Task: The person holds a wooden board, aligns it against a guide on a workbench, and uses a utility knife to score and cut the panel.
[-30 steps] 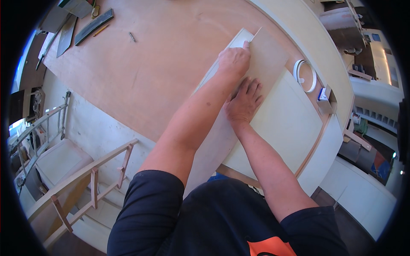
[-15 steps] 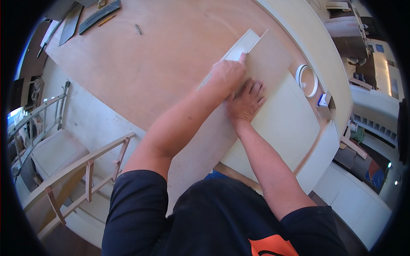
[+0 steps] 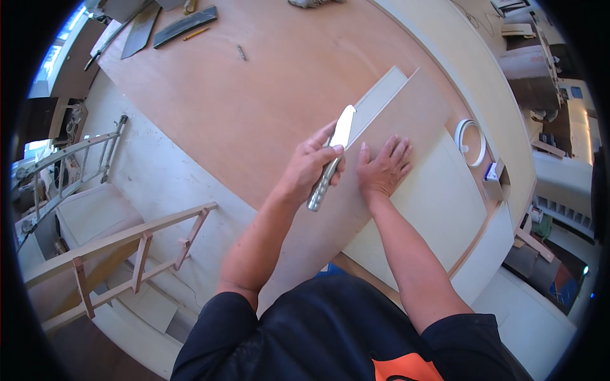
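Observation:
My left hand [image 3: 312,165] is closed around a silver knife [image 3: 323,184] with a ridged metal handle, raised over the left edge of a long thin beige sheet [image 3: 318,222]. The knife's bright upper end points away from me, and glare hides its exact edge. My right hand [image 3: 383,170] lies flat on the sheet, fingers spread. Along the sheet's far left edge a narrow whitish strip [image 3: 385,89] shows. To the right, a cream panel [image 3: 419,203] lies partly under the sheet.
A brown board [image 3: 229,108] covers the worktop, bearing a pencil [image 3: 196,34], a small metal piece [image 3: 241,53] and a dark flat blade [image 3: 184,27]. At right are a tape roll [image 3: 470,143] and a small open box [image 3: 497,180]. A wooden frame [image 3: 140,254] stands at lower left.
My left hand has drawn back toward me from the sheet's far edge and lifted, and the knife now shows in it. My right hand stays on the sheet, its fingers spread wider.

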Motion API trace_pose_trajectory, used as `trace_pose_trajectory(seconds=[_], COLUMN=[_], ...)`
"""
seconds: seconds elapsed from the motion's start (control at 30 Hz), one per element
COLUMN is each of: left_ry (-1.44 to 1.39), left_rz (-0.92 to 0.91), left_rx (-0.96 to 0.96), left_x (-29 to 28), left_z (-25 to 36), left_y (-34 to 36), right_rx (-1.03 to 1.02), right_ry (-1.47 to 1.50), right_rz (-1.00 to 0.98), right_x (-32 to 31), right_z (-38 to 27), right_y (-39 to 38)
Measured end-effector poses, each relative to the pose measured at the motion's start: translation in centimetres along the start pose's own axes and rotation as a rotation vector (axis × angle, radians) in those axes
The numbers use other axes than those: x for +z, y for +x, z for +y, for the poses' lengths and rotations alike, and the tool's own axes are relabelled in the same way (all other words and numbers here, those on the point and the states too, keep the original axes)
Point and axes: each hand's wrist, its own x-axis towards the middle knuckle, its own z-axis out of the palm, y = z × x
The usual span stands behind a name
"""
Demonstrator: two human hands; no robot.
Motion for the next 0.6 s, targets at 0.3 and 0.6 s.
trace_pose_trajectory(seconds=[0.3,0.6], left_ry=[-0.423,-0.640], left_rz=[-0.113,-0.355], left_rx=[-0.039,-0.029], left_x=[-1.6,-3.1], left_z=[-0.2,-1.1], left_y=[-4.2,-5.1], right_rx=[0.002,0.019], right_ry=[-0.060,-0.102], right_rz=[0.017,0.007], right_x=[0.0,0.0], right_z=[-0.2,-0.1], right_y=[0.0,0.1])
